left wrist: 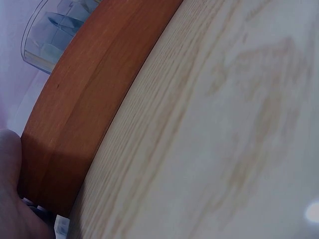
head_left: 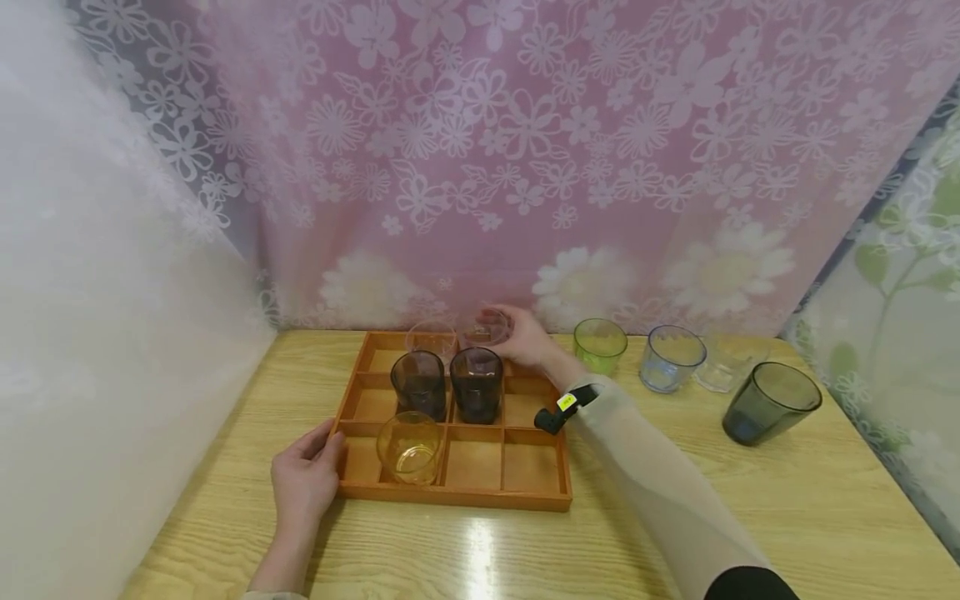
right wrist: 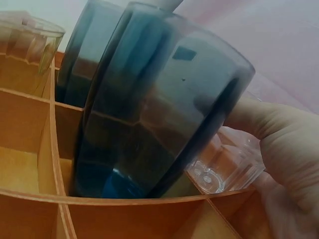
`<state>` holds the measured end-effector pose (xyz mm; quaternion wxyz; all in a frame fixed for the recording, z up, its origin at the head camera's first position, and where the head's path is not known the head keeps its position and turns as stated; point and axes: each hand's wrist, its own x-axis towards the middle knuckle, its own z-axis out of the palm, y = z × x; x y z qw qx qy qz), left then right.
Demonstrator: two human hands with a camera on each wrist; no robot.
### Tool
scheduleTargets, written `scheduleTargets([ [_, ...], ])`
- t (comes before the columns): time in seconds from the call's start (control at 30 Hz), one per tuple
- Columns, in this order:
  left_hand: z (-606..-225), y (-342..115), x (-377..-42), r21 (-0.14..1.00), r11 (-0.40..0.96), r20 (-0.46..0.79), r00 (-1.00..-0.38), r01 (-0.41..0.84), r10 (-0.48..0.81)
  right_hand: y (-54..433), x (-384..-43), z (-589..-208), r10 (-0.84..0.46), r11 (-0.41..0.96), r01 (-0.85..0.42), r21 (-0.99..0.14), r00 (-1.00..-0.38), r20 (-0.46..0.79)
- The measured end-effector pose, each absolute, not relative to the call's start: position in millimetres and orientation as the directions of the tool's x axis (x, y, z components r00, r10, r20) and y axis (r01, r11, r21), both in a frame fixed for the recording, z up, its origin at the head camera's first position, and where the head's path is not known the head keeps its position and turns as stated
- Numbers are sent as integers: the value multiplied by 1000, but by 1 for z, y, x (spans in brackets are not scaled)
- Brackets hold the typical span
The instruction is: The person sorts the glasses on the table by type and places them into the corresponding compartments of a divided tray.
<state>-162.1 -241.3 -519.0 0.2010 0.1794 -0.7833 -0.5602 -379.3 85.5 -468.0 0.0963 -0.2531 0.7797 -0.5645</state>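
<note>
A wooden compartment tray lies on the table, and my left hand grips its left side wall near the front corner. My right hand reaches to the back row, fingers and thumb round a clear glass. That glass is low at the back middle compartments, partly behind a dark glass in the right wrist view. Another dark glass stands to the left in the middle row. A yellow glass sits in the front row, and a second clear glass at the back left.
To the right of the tray stand a green glass, a blue glass, a clear faceted glass and a grey-green glass. A pink flowered curtain hangs right behind the table.
</note>
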Motion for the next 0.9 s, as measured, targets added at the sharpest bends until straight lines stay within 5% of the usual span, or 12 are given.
scheduleTargets([
  [0.4,-520,-242,-164,952,304,128,-860,-33,-494,93,-377,-465,-578,352,-392,-850,-805,132],
  [0.9,-521,-242,-162,958,282,108,-858,-45,-502,97,-371,-466,-593,347,-377,-859,-797,110],
])
